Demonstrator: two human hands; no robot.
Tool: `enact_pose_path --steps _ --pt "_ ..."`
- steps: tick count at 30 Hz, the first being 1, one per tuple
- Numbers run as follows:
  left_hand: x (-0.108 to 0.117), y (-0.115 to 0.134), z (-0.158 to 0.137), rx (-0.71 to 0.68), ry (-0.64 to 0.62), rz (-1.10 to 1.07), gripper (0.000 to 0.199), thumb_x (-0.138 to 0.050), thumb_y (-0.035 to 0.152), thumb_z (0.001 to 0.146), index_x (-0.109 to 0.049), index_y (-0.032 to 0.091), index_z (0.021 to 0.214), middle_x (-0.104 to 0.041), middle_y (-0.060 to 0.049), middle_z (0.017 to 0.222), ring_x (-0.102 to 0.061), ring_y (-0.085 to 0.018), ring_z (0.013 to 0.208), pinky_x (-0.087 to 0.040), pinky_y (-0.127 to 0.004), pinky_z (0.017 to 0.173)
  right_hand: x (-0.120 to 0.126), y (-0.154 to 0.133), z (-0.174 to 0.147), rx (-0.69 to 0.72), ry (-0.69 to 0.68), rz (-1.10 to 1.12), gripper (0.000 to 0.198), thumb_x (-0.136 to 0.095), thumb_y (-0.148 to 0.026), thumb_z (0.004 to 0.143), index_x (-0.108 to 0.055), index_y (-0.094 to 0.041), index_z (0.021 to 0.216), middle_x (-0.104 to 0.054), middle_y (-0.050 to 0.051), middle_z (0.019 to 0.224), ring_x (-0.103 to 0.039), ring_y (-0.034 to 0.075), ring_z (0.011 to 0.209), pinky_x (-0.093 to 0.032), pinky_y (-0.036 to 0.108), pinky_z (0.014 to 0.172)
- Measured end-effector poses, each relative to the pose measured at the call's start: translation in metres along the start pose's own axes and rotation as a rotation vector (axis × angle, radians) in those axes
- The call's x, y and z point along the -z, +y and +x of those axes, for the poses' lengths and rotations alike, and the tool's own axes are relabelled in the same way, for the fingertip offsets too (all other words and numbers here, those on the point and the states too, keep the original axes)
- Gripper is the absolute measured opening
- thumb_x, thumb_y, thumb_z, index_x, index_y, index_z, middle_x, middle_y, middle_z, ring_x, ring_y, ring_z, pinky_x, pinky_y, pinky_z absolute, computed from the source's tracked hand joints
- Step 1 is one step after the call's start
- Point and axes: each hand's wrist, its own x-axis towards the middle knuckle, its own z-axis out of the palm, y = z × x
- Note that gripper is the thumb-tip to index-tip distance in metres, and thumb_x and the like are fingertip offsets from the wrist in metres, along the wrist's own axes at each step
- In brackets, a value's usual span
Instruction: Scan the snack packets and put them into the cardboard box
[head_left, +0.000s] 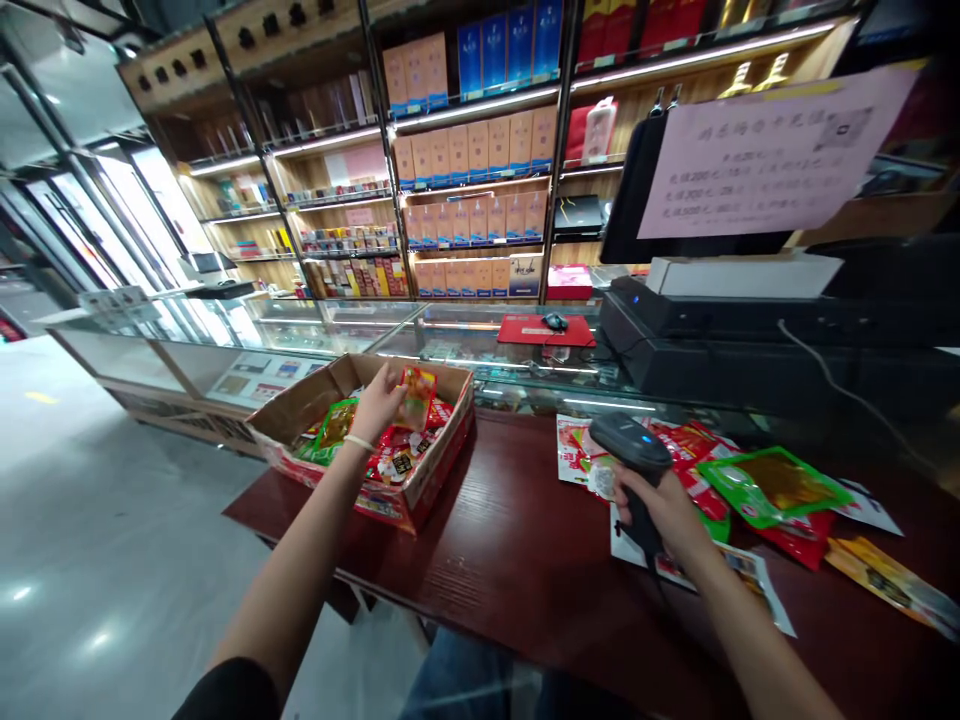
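My left hand (379,402) is closed on the edge of a small red snack packet (417,398), holding it upright over an open cardboard box (439,480). Inside that box lie several red packets (401,452) and a green-edged packet (335,425). My right hand (660,505) is wrapped round the grip of a black barcode scanner (634,445), whose head points left and shows a blue light. Beneath and beside the scanner spread several snack packets, among them a green-edged one (776,484) and a long yellow one (892,580).
The dark red table (487,540) adjoins a glass display counter (450,325). On the counter lie a red mat (517,330) and a computer mouse (555,321). A pink paper sign (765,160) hangs on a monitor at right. Shelves of boxes (472,150) line the back wall.
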Motion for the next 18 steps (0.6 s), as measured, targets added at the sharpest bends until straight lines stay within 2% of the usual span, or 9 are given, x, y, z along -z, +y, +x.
enact_pose_path --steps 3,7,10,14,18 --pt "0.006 -0.017 0.003 0.029 -0.007 0.013 0.043 -0.068 0.023 0.073 -0.066 0.015 0.115 -0.072 -0.015 0.115 -0.066 -0.027 0.114 -0.047 -0.046 0.105 0.001 0.0 0.0 0.005 0.004 0.014 0.043 -0.075 -0.052 0.078 -0.058 -0.02 0.056 -0.054 0.0 0.051 -0.05 0.012 0.038 -0.04 0.025 0.037" --pt "-0.001 -0.011 -0.005 -0.09 -0.068 -0.004 0.037 -0.062 0.035 0.081 -0.067 0.016 0.113 -0.073 -0.013 0.11 -0.069 -0.025 0.104 -0.053 -0.044 0.097 0.003 -0.001 0.001 -0.012 0.057 0.027 0.042 -0.077 -0.053 0.075 -0.057 -0.02 0.058 -0.054 -0.001 0.049 -0.049 0.011 0.036 -0.04 0.023 0.035" --pt "-0.008 0.007 -0.014 -0.164 -0.093 0.062 0.037 -0.059 0.039 0.085 -0.067 0.017 0.113 -0.074 -0.011 0.108 -0.07 -0.024 0.102 -0.054 -0.042 0.096 0.008 -0.003 0.002 -0.029 0.115 0.041 0.04 -0.077 -0.053 0.073 -0.057 -0.02 0.063 -0.055 -0.002 0.051 -0.049 0.011 0.035 -0.04 0.023 0.034" --pt "-0.022 0.045 -0.036 -0.276 -0.162 0.196 0.033 -0.057 0.04 0.088 -0.07 0.02 0.11 -0.075 -0.008 0.107 -0.07 -0.023 0.099 -0.054 -0.04 0.095 0.022 -0.012 0.001 -0.017 0.15 0.087 0.038 -0.079 -0.051 0.072 -0.057 -0.02 0.067 -0.056 -0.003 0.05 -0.048 0.011 0.035 -0.039 0.022 0.034" --pt "-0.057 0.079 -0.065 -0.357 -0.295 0.219 0.029 -0.056 0.038 0.089 -0.071 0.023 0.11 -0.075 -0.004 0.107 -0.069 -0.023 0.099 -0.054 -0.037 0.093 0.04 -0.024 -0.001 -0.012 0.214 0.051 0.042 -0.078 -0.051 0.072 -0.056 -0.019 0.059 -0.055 -0.003 0.048 -0.05 0.01 0.035 -0.04 0.021 0.035"
